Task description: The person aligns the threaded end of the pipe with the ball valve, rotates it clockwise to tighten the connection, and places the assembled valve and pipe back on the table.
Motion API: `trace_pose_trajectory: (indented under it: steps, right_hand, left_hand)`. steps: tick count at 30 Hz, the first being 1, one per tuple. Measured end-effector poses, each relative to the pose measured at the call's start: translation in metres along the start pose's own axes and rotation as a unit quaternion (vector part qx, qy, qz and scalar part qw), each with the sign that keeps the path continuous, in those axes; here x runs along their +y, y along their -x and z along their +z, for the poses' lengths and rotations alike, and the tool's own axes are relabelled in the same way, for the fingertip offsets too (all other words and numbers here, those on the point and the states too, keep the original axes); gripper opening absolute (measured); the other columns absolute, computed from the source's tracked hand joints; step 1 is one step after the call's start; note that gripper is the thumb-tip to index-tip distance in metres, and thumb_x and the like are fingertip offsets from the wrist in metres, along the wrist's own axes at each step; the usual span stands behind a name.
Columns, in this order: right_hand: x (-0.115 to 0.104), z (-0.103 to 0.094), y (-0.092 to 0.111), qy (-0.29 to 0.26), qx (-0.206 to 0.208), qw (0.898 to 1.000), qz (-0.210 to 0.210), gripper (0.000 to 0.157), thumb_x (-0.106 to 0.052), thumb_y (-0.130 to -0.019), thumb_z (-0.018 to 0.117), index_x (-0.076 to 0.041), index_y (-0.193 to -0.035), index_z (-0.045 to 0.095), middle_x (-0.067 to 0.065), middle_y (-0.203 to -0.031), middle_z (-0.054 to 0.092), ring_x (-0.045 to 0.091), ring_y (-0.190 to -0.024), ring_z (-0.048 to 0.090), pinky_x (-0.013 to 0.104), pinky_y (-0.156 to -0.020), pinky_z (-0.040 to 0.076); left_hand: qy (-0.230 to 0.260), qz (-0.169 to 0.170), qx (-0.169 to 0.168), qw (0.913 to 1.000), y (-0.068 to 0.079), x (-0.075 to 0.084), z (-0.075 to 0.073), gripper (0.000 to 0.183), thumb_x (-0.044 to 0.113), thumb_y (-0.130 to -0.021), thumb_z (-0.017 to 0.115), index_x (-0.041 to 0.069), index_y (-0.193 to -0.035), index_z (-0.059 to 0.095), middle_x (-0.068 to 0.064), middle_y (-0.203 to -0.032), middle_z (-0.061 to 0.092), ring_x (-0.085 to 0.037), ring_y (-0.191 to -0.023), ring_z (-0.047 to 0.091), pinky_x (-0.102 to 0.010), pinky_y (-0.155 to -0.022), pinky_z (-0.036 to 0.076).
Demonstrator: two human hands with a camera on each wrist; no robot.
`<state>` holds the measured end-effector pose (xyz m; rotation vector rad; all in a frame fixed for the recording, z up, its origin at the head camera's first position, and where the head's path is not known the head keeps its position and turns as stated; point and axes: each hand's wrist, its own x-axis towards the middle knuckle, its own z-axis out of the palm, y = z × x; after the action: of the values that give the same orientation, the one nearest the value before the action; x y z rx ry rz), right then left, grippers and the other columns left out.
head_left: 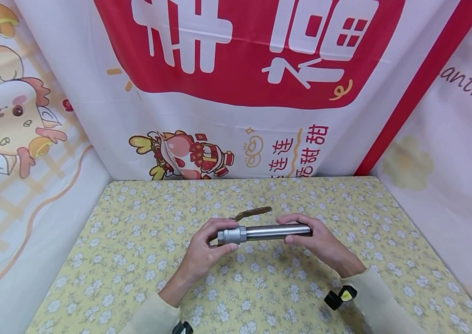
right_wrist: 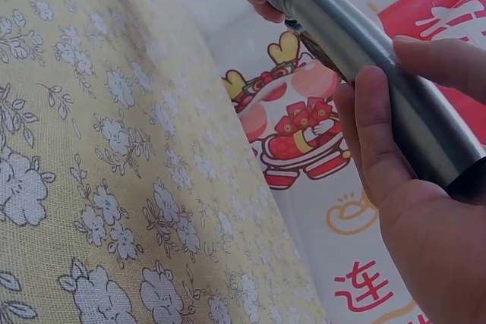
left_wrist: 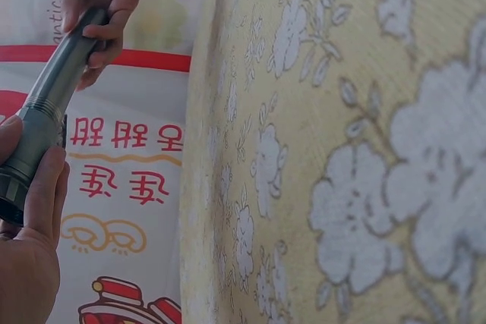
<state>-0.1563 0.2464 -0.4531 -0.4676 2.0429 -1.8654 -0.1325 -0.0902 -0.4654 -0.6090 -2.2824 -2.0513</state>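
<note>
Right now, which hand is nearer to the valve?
Left. The left hand grips the valve; the right hand holds the pipe at its other end, away from the valve.

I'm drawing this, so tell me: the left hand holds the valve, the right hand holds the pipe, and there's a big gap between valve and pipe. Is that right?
Not quite: there is no gap. The head view shows the pipe meeting the valve. The left hand does hold the valve, and the right hand the pipe.
</note>
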Motion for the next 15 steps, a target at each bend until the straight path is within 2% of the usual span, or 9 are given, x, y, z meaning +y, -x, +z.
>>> trace_pose_trajectory:
  steps: [3, 5, 10, 15]
  right_hand:
    - [-0.0006, 0.0001, 0.0005, -0.006, -0.01, 1.0, -0.005, 0.047, -0.005, -0.101, 0.076, -0.004, -0.145, 0.061, 0.012, -0.153, 0.056, 0.019, -0.112, 0.069, 0.034, -0.089, 0.064]
    - [-0.0007, 0.0002, 0.0004, -0.006, -0.013, 1.0, -0.006, 0.045, -0.004, -0.101, 0.076, -0.004, -0.143, 0.06, 0.014, -0.147, 0.057, 0.019, -0.108, 0.068, 0.033, -0.087, 0.064]
    - [-0.0003, 0.0002, -0.0007, 0.002, -0.012, 1.0, -0.006, 0.04, -0.005, -0.102, 0.076, -0.001, -0.138, 0.059, 0.019, -0.13, 0.061, 0.017, -0.101, 0.067, 0.036, -0.085, 0.064]
    - [-0.0005, -0.0004, -0.0003, 0.008, -0.007, 1.0, 0.005, 0.041, -0.009, -0.102, 0.077, -0.001, -0.138, 0.06, 0.019, -0.13, 0.062, 0.018, -0.101, 0.067, 0.036, -0.086, 0.064]
  left_hand:
    - [0.003, -0.002, 0.0, 1.0, 0.0005, 0.0001, 0.0, 0.047, 0.008, -0.092, 0.087, 0.016, -0.136, 0.074, -0.009, -0.147, 0.062, -0.027, -0.123, 0.063, -0.031, -0.097, 0.064]
    - [0.003, -0.002, 0.001, 1.0, 0.0007, -0.0002, -0.0001, 0.047, 0.008, -0.091, 0.087, 0.017, -0.136, 0.074, -0.009, -0.147, 0.062, -0.027, -0.123, 0.064, -0.032, -0.097, 0.064]
    - [0.001, 0.002, 0.003, 1.0, 0.0009, -0.001, -0.0003, 0.048, 0.007, -0.091, 0.087, 0.015, -0.136, 0.074, -0.009, -0.147, 0.063, -0.026, -0.123, 0.063, -0.031, -0.098, 0.063]
    - [0.002, 0.001, 0.003, 1.0, 0.0007, -0.0002, -0.0004, 0.048, 0.006, -0.091, 0.087, 0.014, -0.136, 0.073, -0.01, -0.147, 0.063, -0.026, -0.123, 0.063, -0.031, -0.098, 0.063]
